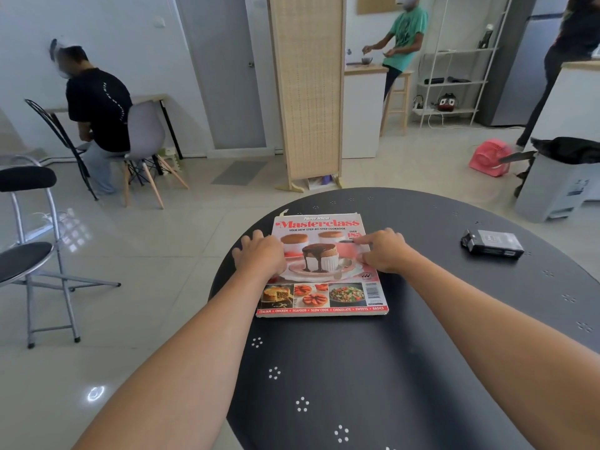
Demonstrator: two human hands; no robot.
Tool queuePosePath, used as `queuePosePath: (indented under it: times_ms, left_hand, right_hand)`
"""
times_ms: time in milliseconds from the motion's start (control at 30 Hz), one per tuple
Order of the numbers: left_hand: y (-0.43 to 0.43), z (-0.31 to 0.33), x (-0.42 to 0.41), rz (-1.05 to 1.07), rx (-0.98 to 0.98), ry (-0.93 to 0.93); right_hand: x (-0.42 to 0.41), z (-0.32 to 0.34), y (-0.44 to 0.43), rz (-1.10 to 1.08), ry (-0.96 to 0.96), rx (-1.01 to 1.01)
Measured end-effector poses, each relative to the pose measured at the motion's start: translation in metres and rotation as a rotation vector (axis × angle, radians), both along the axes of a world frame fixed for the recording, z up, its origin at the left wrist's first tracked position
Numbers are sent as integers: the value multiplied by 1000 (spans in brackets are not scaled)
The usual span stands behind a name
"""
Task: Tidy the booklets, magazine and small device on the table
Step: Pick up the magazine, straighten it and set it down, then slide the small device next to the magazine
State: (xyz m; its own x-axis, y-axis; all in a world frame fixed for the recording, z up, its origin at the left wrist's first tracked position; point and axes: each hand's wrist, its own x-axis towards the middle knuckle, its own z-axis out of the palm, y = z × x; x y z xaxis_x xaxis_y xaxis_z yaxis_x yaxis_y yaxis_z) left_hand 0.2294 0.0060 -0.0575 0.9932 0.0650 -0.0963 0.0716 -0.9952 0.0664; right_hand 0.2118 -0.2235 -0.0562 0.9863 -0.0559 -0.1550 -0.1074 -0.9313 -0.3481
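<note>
A "Masterclass" cookbook magazine (319, 297) lies flat on the round black table (373, 368), its cover facing up. Paler edges of booklets peek out beneath it at the top left corner and along the bottom edge. My left hand (259, 256) grips the magazine's left edge, fingers curled over the side. My right hand (383, 250) presses on the right edge, fingers spread on the cover. A small black device (492, 243) rests on the table to the right, apart from the magazine and both hands.
A folding stool (29, 258) stands left of the table. A wicker screen (308, 89) stands behind it, a grey bin (558, 186) and pink fan (490, 157) at the right. One person sits at a desk far left; two others stand at the back.
</note>
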Motion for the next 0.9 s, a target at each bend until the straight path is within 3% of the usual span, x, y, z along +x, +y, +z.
queuePosePath:
  times_ms: [233, 500, 900]
  left_hand:
    - [-1, -3, -3, 14, 42, 19]
    - [-28, -16, -18, -44, -67, -233]
    - [-104, -23, -28, -275, -195, -246]
  right_hand:
    - [-23, -5, -12, -32, -97, 64]
    - [-51, 21, -109, -107, -178, 30]
    - [-61, 30, -219, -158, -32, -114]
